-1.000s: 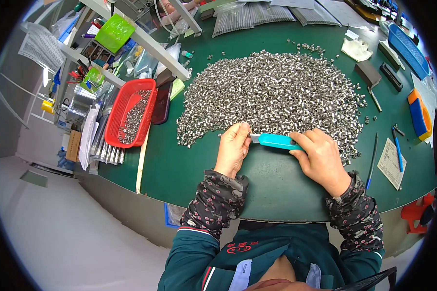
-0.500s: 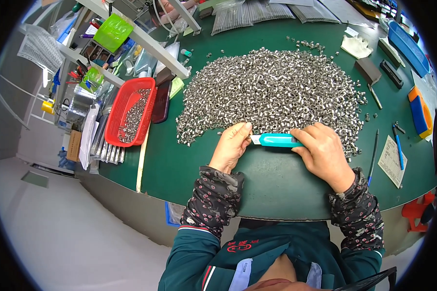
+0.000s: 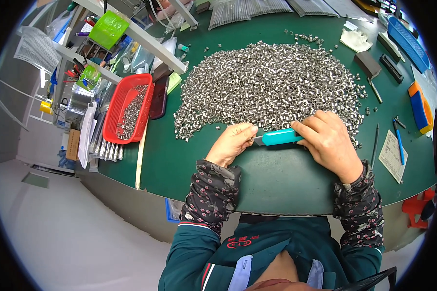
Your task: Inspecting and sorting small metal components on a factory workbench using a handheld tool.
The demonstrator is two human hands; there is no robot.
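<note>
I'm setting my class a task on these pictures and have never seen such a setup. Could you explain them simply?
There is no machine here: a person works with two bare hands. The view comes from a wide fisheye camera worn on the head, looking down, so straight edges bend near the rim.

On the green tabletop lies a large pile of small metal rings. A red basket at the left holds more small metal pieces. The right hand holds a turquoise-handled knife, its blade end toward the left hand. Whether those left fingertips pinch something is too small to tell.
</note>
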